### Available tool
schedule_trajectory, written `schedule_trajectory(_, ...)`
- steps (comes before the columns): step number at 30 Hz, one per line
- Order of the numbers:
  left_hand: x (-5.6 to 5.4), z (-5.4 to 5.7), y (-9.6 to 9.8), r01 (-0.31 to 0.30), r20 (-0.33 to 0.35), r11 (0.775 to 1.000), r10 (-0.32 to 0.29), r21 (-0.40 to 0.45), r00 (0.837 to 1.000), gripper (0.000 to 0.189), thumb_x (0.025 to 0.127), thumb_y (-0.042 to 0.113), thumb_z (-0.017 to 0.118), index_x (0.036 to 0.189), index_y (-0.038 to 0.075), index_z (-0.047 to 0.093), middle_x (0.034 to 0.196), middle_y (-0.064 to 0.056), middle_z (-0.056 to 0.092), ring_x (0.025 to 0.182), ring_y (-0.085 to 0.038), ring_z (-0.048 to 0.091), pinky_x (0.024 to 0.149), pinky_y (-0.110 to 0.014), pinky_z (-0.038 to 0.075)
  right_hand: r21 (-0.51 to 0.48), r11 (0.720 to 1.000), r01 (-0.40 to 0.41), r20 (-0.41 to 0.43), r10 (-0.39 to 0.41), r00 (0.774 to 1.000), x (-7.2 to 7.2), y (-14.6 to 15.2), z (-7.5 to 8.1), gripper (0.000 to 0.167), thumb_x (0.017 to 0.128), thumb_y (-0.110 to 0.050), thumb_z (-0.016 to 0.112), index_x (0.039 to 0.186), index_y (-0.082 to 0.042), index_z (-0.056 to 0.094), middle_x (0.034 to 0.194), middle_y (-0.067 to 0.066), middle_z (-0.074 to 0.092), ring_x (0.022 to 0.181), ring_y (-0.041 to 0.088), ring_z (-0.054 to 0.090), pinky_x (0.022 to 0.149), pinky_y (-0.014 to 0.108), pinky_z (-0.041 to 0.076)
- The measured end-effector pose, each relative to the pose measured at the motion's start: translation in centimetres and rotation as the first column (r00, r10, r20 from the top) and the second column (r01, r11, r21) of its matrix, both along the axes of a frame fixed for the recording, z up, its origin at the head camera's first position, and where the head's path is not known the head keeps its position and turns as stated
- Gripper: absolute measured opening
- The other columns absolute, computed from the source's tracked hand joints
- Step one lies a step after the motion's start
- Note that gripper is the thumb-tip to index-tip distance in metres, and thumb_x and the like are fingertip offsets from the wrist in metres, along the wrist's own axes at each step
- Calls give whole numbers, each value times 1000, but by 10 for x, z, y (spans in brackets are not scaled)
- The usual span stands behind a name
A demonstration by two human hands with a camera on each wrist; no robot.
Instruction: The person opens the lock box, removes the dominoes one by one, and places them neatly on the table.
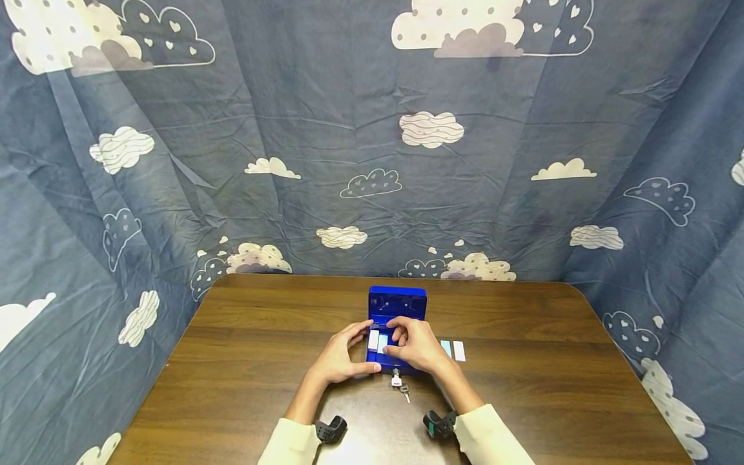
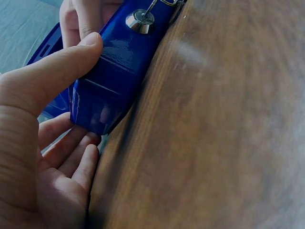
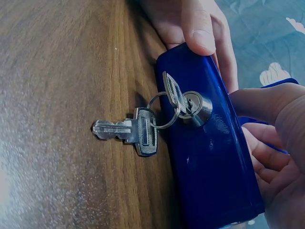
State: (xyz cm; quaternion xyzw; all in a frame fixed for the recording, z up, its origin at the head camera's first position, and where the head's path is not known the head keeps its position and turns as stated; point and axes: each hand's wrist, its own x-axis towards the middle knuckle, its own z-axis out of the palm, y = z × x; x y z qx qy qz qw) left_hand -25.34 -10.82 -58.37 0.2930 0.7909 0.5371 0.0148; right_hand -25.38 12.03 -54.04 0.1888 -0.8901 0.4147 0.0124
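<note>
A small blue metal cash box (image 1: pixel 372 361) stands on the table with its lid (image 1: pixel 398 301) raised at the back. A white block (image 1: pixel 374 340) and a light blue block (image 1: pixel 382 343) lie side by side in its left part. My left hand (image 1: pixel 337 358) holds the box's left side, thumb on the front rim and fingers around the corner. Over the box's interior, my right hand (image 1: pixel 420 347) has its thumb beside the light blue block; whether it pinches the block is unclear. A key (image 3: pixel 174 93) sits in the front lock (image 3: pixel 198 109), and a second key (image 3: pixel 145 131) hangs from its ring.
Right of the box, a light blue block (image 1: pixel 446 349) and a white block (image 1: pixel 459 351) lie on the brown wooden table (image 1: pixel 261 323). A blue curtain (image 1: pixel 314 129) with clouds hangs behind the table and at both sides.
</note>
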Motion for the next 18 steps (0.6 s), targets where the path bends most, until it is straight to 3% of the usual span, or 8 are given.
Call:
schedule_trajectory(4, 0, -1, 0, -12, -9, 1000, 12, -22, 1000, 92, 76, 22, 93, 152, 0, 45, 147, -20, 55, 135, -36, 56, 117, -44, 48, 7, 1000, -9, 28, 9, 1000, 0, -1, 1, 45, 75, -12, 90, 113, 2, 70, 81, 9, 69, 59, 3, 54, 53, 16, 48)
schedule_trajectory(9, 0, 0, 0, -8, 2, 999, 8, -32, 1000, 93, 77, 25, 93, 152, 1, 45, 148, -19, 54, 137, -35, 54, 118, -43, 47, 107, 994, -25, -2, 25, 1000, -2, -4, 2, 48, 73, -16, 92, 112, 1, 71, 78, 5, 70, 59, 3, 54, 54, 17, 49)
schedule_trajectory(13, 1, 1, 1, -2, 11, 1000, 2, -5, 1000, 92, 76, 21, 93, 151, -1, 45, 147, -21, 55, 137, -37, 54, 118, -45, 47, 190, 980, -57, -14, 60, 998, -3, -7, 1, 52, 73, -20, 93, 114, 2, 71, 71, 0, 68, 59, 2, 54, 56, 19, 50)
schedule_trajectory(18, 2, 1, 3, -1, 3, 1000, 1, 15, 1000, 90, 75, 12, 93, 150, -4, 45, 146, -25, 54, 135, -42, 54, 117, -51, 47, 228, 969, -99, 30, 95, 995, -3, -10, 1, 55, 75, -19, 92, 119, 5, 70, 64, -6, 65, 56, 2, 56, 52, 19, 50)
